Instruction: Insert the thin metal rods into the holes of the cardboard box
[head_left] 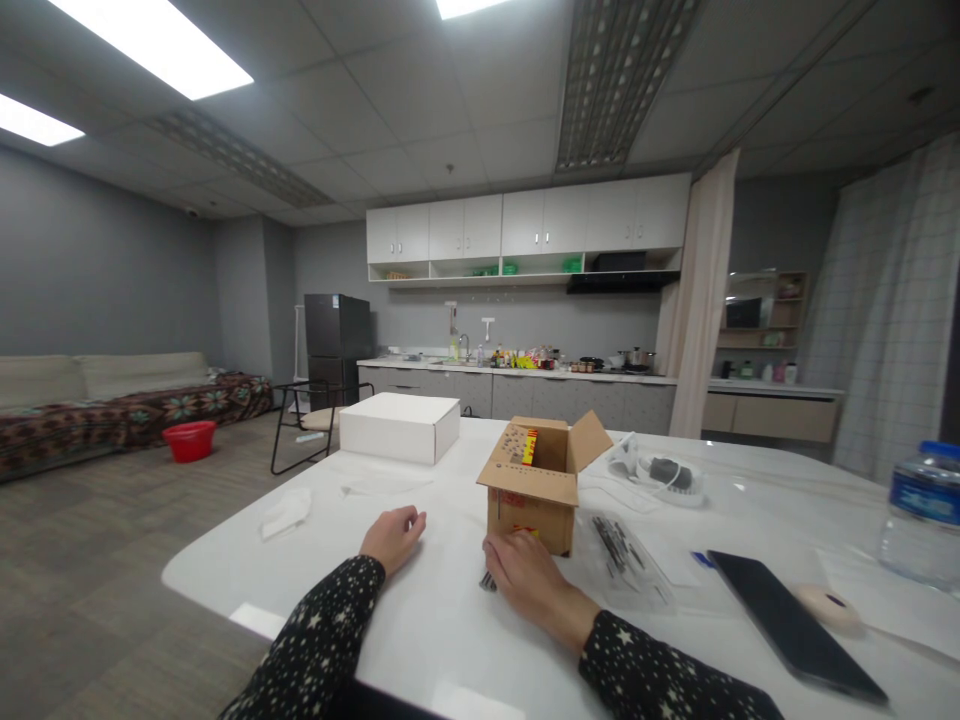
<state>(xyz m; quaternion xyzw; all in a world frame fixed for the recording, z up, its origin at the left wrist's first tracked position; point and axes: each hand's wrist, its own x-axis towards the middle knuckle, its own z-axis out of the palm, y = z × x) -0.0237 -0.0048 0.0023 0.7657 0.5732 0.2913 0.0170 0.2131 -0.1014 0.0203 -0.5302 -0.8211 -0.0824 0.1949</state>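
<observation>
My left hand (395, 540) rests on the white table with its fingers curled in, and nothing shows in them. In front of the open cardboard box (531, 512), my right hand (529, 575) is closed over a few small dark slender pieces (487, 581); only their ends stick out below the fingers. What kind they are is too small to tell. The box's flaps are folded outward, and a red and yellow packet (530, 446) shows at its opening. Right of that hand lies a clear plastic bag (652, 585) with several thin dark pieces (616, 543) in it.
A white box (397, 425) stands at the back left, near a crumpled tissue (286, 513). To the right lie a coiled white cable (675, 480), a black tablet (795, 625), a beige mouse-like object (827, 608) and a large water bottle (924, 520). A chair (319, 420) stands beyond the table.
</observation>
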